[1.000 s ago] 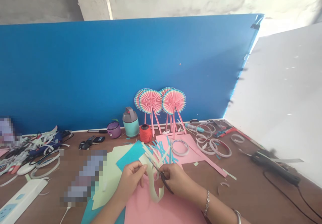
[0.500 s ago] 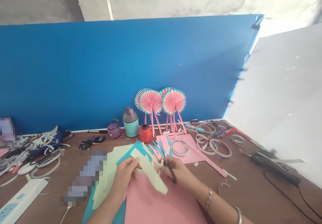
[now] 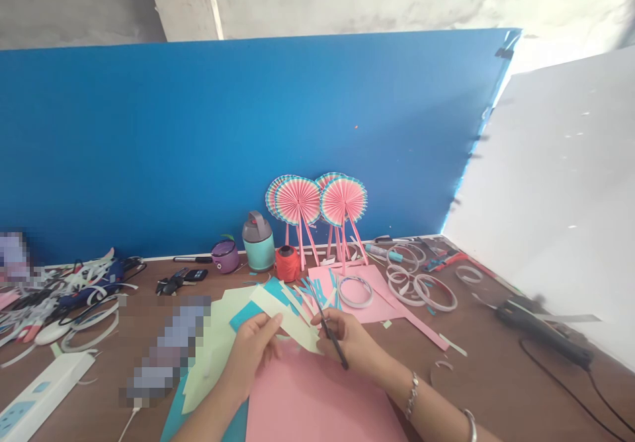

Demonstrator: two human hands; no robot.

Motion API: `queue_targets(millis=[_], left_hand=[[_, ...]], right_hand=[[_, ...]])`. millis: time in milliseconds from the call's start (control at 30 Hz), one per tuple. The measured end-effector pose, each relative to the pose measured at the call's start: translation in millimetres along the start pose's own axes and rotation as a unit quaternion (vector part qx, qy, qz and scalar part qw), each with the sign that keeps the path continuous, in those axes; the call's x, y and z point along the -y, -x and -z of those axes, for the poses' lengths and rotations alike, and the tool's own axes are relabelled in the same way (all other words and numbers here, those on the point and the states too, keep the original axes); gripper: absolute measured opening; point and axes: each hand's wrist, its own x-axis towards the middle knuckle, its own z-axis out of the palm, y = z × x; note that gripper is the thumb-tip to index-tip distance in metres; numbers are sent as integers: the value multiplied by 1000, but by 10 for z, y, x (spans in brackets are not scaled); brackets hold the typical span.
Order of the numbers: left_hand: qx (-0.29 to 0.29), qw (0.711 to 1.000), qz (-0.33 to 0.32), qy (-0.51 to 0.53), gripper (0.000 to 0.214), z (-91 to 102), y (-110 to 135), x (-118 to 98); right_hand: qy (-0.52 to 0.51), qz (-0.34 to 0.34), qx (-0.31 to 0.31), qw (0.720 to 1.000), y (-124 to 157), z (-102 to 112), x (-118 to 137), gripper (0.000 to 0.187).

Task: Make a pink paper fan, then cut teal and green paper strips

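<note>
Here we are at the table, and the left hand point(image 3: 251, 356) has a pale green paper strip point(image 3: 286, 319) pinched firmly between thumb and fingers, just above a big pink sheet point(image 3: 317, 399). The right hand point(image 3: 350, 339) is curled narrow around the scissors point(image 3: 333, 344), right at the strip's edge; how far the blades are open, I can't tell from here.

The danger spot is that edge. If the grip slackens, the strip could slip and take a crooked cut, and those blades sit close enough to the left fingers to nick them if either hand jerks. Loose offcuts point(image 3: 310, 293) are heaped just ahead, and they could snag the strip or hide its edge.

Space is tight, too. Pale green sheets point(image 3: 213, 356) crowd in on the left, and a pink card point(image 3: 342, 290) carrying paper rings point(image 3: 355, 292) lies just beyond the scissors. Farther back, pink paper fans point(image 3: 297, 202) lean against a blue board point(image 3: 198, 144), beside a teal bottle point(image 3: 258, 243) and a red spool point(image 3: 288, 263). A tangle of white strips point(image 3: 74, 296) sits well off to the left, and a black corded tool point(image 3: 543, 333) lies to the right.
</note>
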Motion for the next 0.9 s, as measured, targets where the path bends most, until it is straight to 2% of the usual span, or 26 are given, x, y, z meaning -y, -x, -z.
queue_targets(millis=[67,133,267,367,600,900], left_hand=[[10,999,5,-43,35,-31,17,14],[-11,998,-1,-58,35,-36,19,27],[-72,997,-31,-19,34,30,-21,31],[-93,995,-34,16,33,96,-54,6],[-88,995,-44,26,32,178,-61,-69],[-83,995,-59,4,30,188,-46,-91]], right_hand=[[8,0,-2,1000,10,-6,19,30],[16,0,3,1000,8,-1,1,29],[38,-3,16,999,-19,25,-122,29],[52,-14,31,998,-24,37,-189,31],[119,-15,86,989,42,54,-77,28],[177,8,91,980,92,58,-46,29]])
